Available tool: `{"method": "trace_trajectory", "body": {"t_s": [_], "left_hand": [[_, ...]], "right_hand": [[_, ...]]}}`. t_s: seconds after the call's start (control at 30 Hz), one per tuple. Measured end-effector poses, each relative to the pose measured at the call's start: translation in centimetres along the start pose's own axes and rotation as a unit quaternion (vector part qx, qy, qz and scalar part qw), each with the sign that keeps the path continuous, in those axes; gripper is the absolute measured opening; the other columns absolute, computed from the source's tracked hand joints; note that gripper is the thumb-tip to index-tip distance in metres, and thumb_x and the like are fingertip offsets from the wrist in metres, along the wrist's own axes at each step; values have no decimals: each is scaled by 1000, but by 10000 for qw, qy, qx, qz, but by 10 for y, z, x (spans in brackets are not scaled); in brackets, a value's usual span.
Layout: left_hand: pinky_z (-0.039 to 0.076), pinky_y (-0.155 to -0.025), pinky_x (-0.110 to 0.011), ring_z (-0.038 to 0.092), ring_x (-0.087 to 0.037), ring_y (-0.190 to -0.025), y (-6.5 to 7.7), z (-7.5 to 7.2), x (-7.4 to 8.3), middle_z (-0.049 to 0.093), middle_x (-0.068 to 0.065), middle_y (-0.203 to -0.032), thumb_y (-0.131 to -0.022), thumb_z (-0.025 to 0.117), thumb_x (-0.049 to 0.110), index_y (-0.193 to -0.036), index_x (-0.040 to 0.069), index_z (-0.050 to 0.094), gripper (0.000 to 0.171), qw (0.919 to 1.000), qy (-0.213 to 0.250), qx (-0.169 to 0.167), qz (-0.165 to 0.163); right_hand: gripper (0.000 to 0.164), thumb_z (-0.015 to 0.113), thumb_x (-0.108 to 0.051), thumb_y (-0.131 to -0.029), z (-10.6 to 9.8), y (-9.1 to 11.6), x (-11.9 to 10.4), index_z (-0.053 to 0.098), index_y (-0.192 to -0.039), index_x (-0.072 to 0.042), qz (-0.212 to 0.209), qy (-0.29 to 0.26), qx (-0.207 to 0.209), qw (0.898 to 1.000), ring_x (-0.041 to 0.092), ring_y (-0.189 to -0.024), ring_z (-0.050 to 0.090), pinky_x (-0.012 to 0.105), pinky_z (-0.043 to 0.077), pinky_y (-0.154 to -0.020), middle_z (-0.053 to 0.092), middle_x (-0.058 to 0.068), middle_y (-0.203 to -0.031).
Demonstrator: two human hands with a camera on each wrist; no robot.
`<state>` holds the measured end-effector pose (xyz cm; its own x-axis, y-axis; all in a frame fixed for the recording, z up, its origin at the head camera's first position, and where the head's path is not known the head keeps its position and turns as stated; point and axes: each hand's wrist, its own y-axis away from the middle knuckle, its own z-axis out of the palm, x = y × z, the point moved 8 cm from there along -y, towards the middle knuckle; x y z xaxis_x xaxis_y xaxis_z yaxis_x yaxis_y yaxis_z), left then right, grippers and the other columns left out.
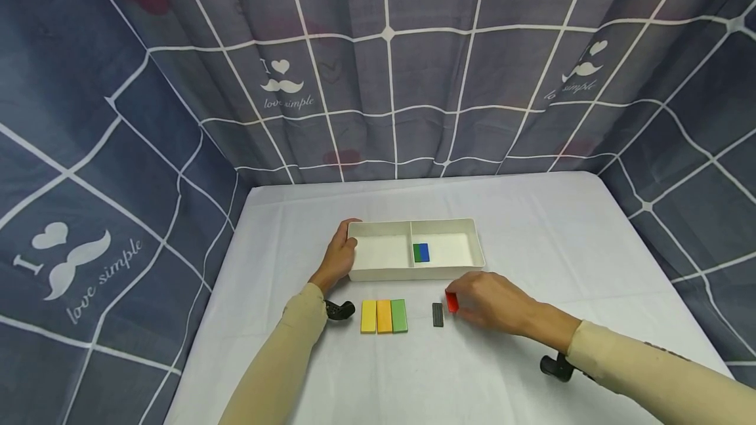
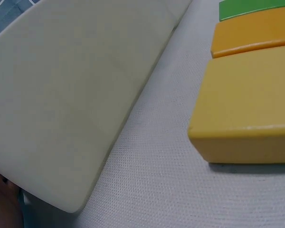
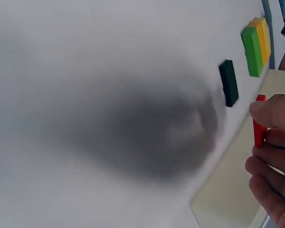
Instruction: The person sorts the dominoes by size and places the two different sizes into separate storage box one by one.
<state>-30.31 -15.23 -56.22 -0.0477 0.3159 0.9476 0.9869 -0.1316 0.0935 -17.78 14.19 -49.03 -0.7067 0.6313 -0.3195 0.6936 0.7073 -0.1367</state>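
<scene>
A white two-compartment tray (image 1: 380,274) lies on the table, its left end held by my left hand (image 1: 338,258) with the thumb over the rim. My right hand (image 1: 496,303) pinches a red block (image 3: 259,128) between thumb and fingers, in front of the tray's right half. Just left of it lies a dark block (image 1: 438,315). In the tray's right compartment, a dark green block (image 1: 417,253) and a blue block (image 1: 424,252) sit side by side against the divider. The left compartment shows only its bare floor.
Yellow (image 1: 369,317), orange (image 1: 384,317) and light green blocks (image 1: 399,316) lie in a row before the tray. A white cloth (image 1: 531,215) covers the table. Dark checked curtains (image 1: 425,84) hang behind and at both sides.
</scene>
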Motion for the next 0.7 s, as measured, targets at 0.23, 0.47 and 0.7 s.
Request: {"method": "trace_trajectory", "body": {"t_s": [0.23, 0.47, 0.7], "left_hand": [[37, -124, -61, 54, -36, -144, 1, 0, 1, 58, -14, -156, -113, 34, 12, -157, 17, 44, 46, 10000, 33, -40, 18], [37, -124, -62, 54, -37, -144, 2, 0, 2, 58, -14, -156, -112, 34, 10, -158, 17, 44, 47, 10000, 9, -25, 47], [35, -126, -62, 53, -37, -146, 1, 0, 1, 57, -14, -157, -113, 34, 10, -158, 17, 44, 47, 10000, 31, -5, 58]], "right_hand": [[26, 90, -9, -86, -22, -8, 1, 80, -109, -16, 0, 75, -104, 9999, 12, -100, 72, 39, 63, -91, 78, -9, -105], [31, 92, -11, -86, -41, -15, 2, 80, -115, -12, -86, 250, -31, 9996, 15, -103, 74, 41, 63, -92, 79, -6, -108], [35, 91, -12, -86, -57, -27, 7, 80, -119, -11, -59, 413, 9, 9991, 18, -108, 76, 42, 63, -94, 80, -4, -111]]}}
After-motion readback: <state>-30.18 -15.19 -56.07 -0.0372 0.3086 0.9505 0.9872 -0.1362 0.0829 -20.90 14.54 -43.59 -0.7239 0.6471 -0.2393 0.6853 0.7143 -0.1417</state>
